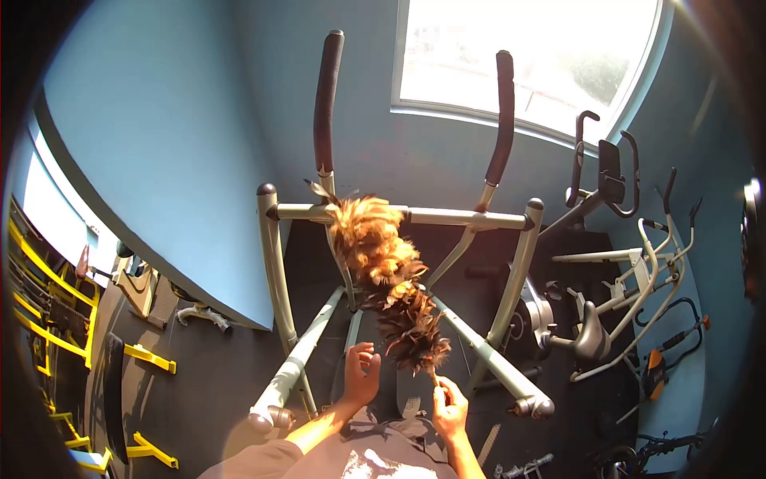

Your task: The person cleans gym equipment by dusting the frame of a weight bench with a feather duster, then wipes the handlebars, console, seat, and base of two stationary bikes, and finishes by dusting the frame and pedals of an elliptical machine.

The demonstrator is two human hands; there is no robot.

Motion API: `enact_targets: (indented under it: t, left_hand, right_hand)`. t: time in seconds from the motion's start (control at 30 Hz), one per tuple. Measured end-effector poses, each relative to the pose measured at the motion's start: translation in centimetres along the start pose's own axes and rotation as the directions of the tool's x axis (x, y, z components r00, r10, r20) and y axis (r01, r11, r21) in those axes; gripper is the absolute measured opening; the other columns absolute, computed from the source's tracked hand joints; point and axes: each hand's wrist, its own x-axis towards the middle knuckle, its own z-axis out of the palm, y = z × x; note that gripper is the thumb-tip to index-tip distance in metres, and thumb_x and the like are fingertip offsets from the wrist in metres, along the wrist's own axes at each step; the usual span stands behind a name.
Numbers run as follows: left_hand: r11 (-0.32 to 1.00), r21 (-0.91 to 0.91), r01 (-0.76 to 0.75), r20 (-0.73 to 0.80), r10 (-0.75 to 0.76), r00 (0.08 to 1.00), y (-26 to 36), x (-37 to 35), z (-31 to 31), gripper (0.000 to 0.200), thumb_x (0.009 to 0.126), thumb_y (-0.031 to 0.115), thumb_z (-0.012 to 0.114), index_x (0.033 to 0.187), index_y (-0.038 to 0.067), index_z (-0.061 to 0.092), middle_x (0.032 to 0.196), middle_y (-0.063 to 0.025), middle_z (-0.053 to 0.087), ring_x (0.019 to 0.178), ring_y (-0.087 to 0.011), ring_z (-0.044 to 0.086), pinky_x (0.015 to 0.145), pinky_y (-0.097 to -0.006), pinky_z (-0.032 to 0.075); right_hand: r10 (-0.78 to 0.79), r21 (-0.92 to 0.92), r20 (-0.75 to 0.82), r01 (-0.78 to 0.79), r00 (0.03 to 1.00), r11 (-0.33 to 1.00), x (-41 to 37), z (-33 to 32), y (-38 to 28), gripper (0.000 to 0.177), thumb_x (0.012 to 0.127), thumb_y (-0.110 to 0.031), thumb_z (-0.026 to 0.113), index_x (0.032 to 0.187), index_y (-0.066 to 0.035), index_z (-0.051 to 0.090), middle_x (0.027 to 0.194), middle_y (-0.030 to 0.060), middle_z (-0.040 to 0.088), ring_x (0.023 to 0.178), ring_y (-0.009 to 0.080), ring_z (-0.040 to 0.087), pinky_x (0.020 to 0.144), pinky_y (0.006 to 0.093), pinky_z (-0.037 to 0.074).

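Observation:
My right hand [451, 409] is closed round the thin handle of a feather duster [391, 275], low in front of my body. The duster's brown and tan feathers stretch up and to the left, and their tip overlaps the crossbar [459, 216] of a pale metal exercise machine. My left hand [363, 375] is held up left of the handle, its fingers loosely bent and apart, with nothing in it. Two upright handlebars with dark foam grips, the left grip [327, 100] and the right grip [501, 120], rise behind the crossbar.
Sloping pale rails [299, 359] of the machine flank me on both sides. An exercise bike with a dark saddle [592, 339] stands to the right. Yellow-framed gym equipment [56, 335] is at the left. A bright window [527, 56] opens in the blue wall [167, 120].

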Motion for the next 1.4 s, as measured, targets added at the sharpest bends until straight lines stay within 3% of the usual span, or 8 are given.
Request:
enact_targets:
  t: [0.2, 0.47, 0.53, 0.67, 0.8, 1.03, 1.2, 1.4]
  left_hand:
    - [0.915, -0.232, -0.329, -0.409, 0.216, 0.887, 9.9, 12.0, 0.6, 0.026, 0.097, 0.006, 0.057, 0.122, 0.005, 0.049, 0.109, -0.0025, 0.053, 0.090, -0.0108, 0.053, 0.080, -0.0265, 0.045]
    - [0.863, 0.388, -0.324, -0.334, 0.459, 0.823, 20.7, 30.6, -3.0, 0.065, 0.092, 0.025, 0.069, 0.143, 0.010, 0.033, 0.140, -0.0229, 0.033, 0.125, -0.0346, 0.042, 0.107, -0.0465, 0.037]
    - [0.791, 0.530, -0.307, -0.260, 0.496, 0.829, 19.6, 34.5, -4.7, 0.078, 0.092, 0.031, 0.071, 0.150, 0.013, 0.022, 0.144, -0.0293, 0.027, 0.134, -0.0439, 0.031, 0.114, -0.0522, 0.029]
    - [0.997, -0.082, -0.016, -0.065, 0.011, 0.998, 19.6, 38.6, -6.6, 0.087, 0.097, 0.050, 0.061, 0.157, 0.015, 0.008, 0.156, -0.0215, 0.032, 0.144, -0.0313, 0.030, 0.116, -0.0435, 0.028]
    - [0.967, 0.204, -0.154, 0.018, 0.154, 0.988, 17.1, 39.7, -6.5, 0.087, 0.101, 0.063, 0.041, 0.159, 0.012, 0.001, 0.159, -0.0159, 0.027, 0.147, -0.0296, 0.025, 0.120, -0.0410, 0.018]
    - [0.575, -0.817, 0.041, 0.193, 0.205, 0.960, 21.5, 39.6, -11.5, 0.093, 0.095, 0.077, 0.032, 0.157, 0.008, 0.024, 0.160, -0.0136, 0.027, 0.146, -0.0295, 0.028, 0.119, -0.0461, 0.026]
    - [0.948, -0.287, -0.135, -0.435, -0.004, 0.900, 18.9, 41.6, -13.8, 0.081, 0.097, 0.061, 0.048, 0.153, 0.005, 0.031, 0.158, -0.0208, 0.029, 0.141, -0.0325, 0.039, 0.120, -0.0427, 0.021]
    - [0.864, 0.447, -0.230, 0.276, 0.111, 0.955, 14.6, 36.8, -10.9, 0.081, 0.096, 0.053, 0.058, 0.156, 0.015, 0.019, 0.137, -0.0206, 0.055, 0.126, -0.0350, 0.055, 0.103, -0.0477, 0.045]
  right_hand:
    - [-0.465, 0.293, 0.193, 0.401, 0.864, 0.868, 10.8, 4.5, -10.2, 0.062, 0.094, 0.004, 0.046, 0.154, -0.005, 0.034, 0.084, 0.0014, 0.053, 0.073, 0.0097, 0.048, 0.072, 0.0224, 0.045]
    - [-0.177, 0.596, 0.659, -0.365, 0.731, 0.716, 18.2, 11.8, -25.0, 0.050, 0.104, -0.013, 0.037, 0.152, -0.025, 0.040, 0.079, -0.0029, 0.051, 0.046, 0.0042, 0.038, 0.036, 0.0215, 0.034]
    - [-0.238, 0.546, 0.553, -0.132, 0.799, 0.827, 18.9, 14.0, -21.6, 0.050, 0.104, -0.011, 0.036, 0.151, -0.027, 0.042, 0.076, -0.0037, 0.050, 0.045, 0.0040, 0.037, 0.035, 0.0214, 0.032]
    - [-0.257, 0.539, 0.469, -0.044, 0.845, 0.841, 17.4, 14.4, -17.9, 0.059, 0.095, -0.001, 0.036, 0.154, -0.009, 0.038, 0.078, -0.0017, 0.049, 0.066, 0.0076, 0.042, 0.063, 0.0236, 0.042]
    - [-0.001, 0.490, 0.583, -0.350, 0.813, 0.798, 16.4, 12.8, -15.6, 0.056, 0.098, -0.001, 0.038, 0.153, -0.011, 0.040, 0.082, -0.0020, 0.049, 0.073, 0.0059, 0.045, 0.067, 0.0200, 0.041]
    - [-0.517, 0.169, 0.333, 0.489, 0.789, 0.855, 18.5, 14.1, -20.6, 0.065, 0.089, 0.001, 0.049, 0.152, -0.006, 0.036, 0.085, 0.0218, 0.056, 0.081, 0.0399, 0.060, 0.075, 0.0456, 0.049]
    - [-0.210, -0.147, 0.379, 0.282, 0.901, 0.948, 17.2, 13.9, -8.6, 0.056, 0.090, -0.007, 0.051, 0.145, -0.013, 0.049, 0.092, 0.0185, 0.062, 0.085, 0.0354, 0.063, 0.082, 0.0423, 0.051]
    - [0.224, -0.153, 0.404, -0.175, 0.887, 0.973, 11.8, 9.0, 10.0, 0.041, 0.093, -0.011, 0.050, 0.131, -0.009, 0.065, 0.122, 0.0157, 0.070, 0.116, 0.0181, 0.065, 0.100, 0.0290, 0.046]
